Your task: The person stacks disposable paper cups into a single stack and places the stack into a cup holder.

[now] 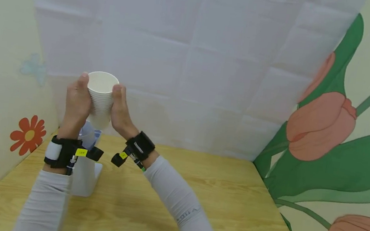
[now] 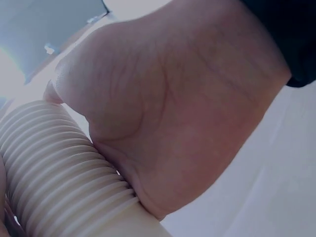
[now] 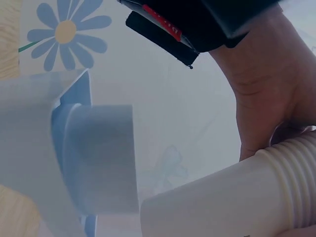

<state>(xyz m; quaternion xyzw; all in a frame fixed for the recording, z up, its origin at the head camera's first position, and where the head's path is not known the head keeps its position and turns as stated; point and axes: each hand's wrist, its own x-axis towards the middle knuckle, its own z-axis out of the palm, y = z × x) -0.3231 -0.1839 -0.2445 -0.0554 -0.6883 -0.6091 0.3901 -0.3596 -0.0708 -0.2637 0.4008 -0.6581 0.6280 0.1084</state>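
Both hands hold a tall stack of nested white paper cups (image 1: 101, 99), mouth upward, from opposite sides. My left hand (image 1: 79, 98) grips its left side, the palm against the ribbed rims in the left wrist view. On the right side is my right hand (image 1: 121, 111), thumb near the top rim. Below the stack stands a white holder (image 1: 83, 182) with a bluish round tube (image 3: 101, 158) on top. In the right wrist view the lowest cup's base is close to the tube's open end; a narrow gap shows between them. Some fingers are hidden behind the cups.
The holder stands on a wooden table (image 1: 168, 198) toward its left side. A white sheet (image 1: 191, 62) hangs at the back. Flower-painted walls (image 1: 30, 135) flank the table on both sides. Each wrist wears a black strap (image 1: 139, 146).
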